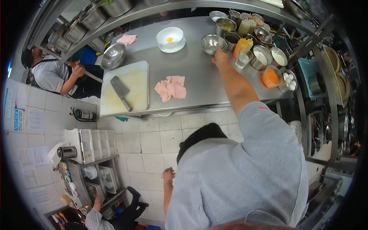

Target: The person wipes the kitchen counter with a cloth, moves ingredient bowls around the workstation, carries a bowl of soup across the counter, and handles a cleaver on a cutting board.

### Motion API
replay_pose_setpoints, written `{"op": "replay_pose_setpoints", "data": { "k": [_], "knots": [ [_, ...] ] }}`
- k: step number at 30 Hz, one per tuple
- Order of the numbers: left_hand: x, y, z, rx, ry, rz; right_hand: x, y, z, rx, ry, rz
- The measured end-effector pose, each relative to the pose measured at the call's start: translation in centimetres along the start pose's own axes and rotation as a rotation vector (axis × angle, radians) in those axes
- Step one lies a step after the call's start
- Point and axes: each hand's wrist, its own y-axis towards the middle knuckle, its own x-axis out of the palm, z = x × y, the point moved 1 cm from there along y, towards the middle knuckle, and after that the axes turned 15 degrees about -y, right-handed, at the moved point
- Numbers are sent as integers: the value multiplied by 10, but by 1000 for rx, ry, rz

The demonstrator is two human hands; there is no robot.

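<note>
My right hand (219,57) reaches across the steel table, its fingers closed at the near rim of a metal mixing bowl (210,43). Low at my side hangs my left hand (168,174), fingers curled, with nothing visible in it. A white bowl (174,33) with a raw egg yolk in it stands on a white dish (173,48), left of the metal bowl. Nearer to me lies a crumpled pink cloth (171,89). A cleaver (121,90) rests on the white cutting board (142,82). Just right of my right hand stands a clear cup (242,60).
Squeeze bottles (241,46), metal containers (261,57), an orange-filled tub (271,76) and a container of eggs (289,81) crowd the table's right. Another steel bowl (113,56) sits by the board. An overhead shelf (153,12) spans the back. Two other people (53,74) are nearby.
</note>
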Motion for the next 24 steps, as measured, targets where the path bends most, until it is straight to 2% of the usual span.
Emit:
{"op": "replay_pose_setpoints", "data": {
  "k": [1,3,5,6,8,9,10,12,14,16,18,20,22,24],
  "knots": [
    [25,-8,14,8,-9,10,0,21,2,-17,42,-26],
    [64,-14,14,-145,-333,71,4,56,3,-24,78,-60],
    [113,-18,20,-79,-470,18,3,78,26,-90,124,-24],
    [141,-21,31,-33,-502,-31,-12,66,35,-54,111,-19],
    [205,-44,84,30,-507,-104,-43,15,21,-112,-233,-105],
    [230,-52,109,96,-454,-135,-52,-1,38,-208,-183,-89],
    [254,-62,128,163,-406,-170,-67,-20,53,-199,-194,-99],
    [293,-92,169,341,-327,-232,-107,-62,80,-309,-369,-354],
    [317,-118,198,406,-322,-331,-152,-126,96,-314,-304,-561],
    [333,-152,213,435,-397,-382,-185,-152,137,-361,-481,-752],
    [337,-172,205,431,-420,-404,-221,-195,163,-333,-547,-797],
    [331,-189,182,361,-297,-412,-256,-214,191,-329,-613,-845],
    [333,-200,139,288,-258,-388,-284,-225,231,-289,-777,-827],
    [343,-183,80,311,-222,-353,-313,-230,259,-299,-850,-824]
  ]
}}
